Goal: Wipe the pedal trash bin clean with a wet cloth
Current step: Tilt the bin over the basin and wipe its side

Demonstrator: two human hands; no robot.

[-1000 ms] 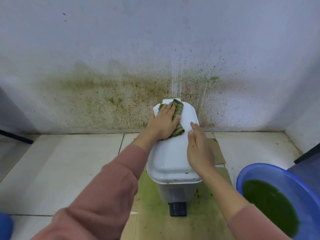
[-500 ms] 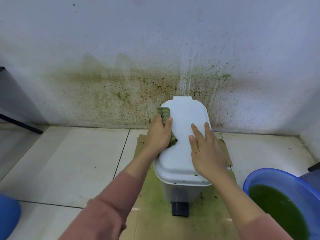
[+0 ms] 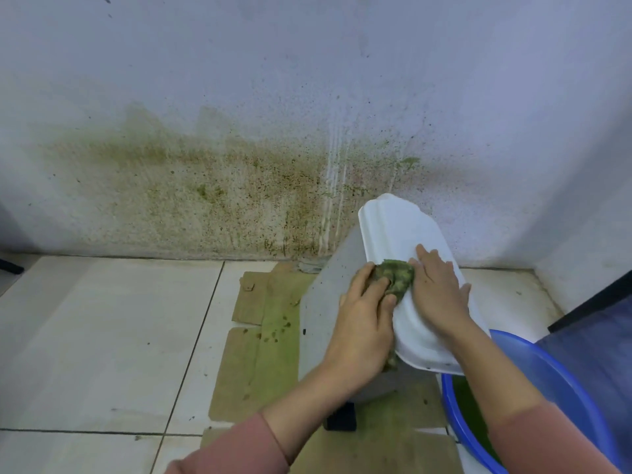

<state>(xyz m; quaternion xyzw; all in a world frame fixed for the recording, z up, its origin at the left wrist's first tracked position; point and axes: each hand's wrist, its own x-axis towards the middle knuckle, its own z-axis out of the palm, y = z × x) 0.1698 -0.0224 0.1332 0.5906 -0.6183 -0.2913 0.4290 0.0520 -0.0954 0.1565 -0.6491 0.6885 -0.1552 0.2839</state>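
Tiled floor (image 3: 102, 336), stained cardboard (image 3: 253, 364), basin (image 3: 554, 381)

Two bare hands, left (image 3: 362, 323) and right (image 3: 437, 289), forearms uncovered, dusty-pink long sleeves (image 3: 239, 453) pushed back past the wrists.

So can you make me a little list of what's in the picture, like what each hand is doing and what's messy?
bin: grey, white lid, tipped to the right
left hand: presses the cloth on the lid's edge
right hand: flat on the lid, touching the cloth
cloth: green, crumpled
pedal: black, at the bin's foot
basin: blue, green water, right of the bin
cardboard: under the bin, stained green
wall: green-brown splatter
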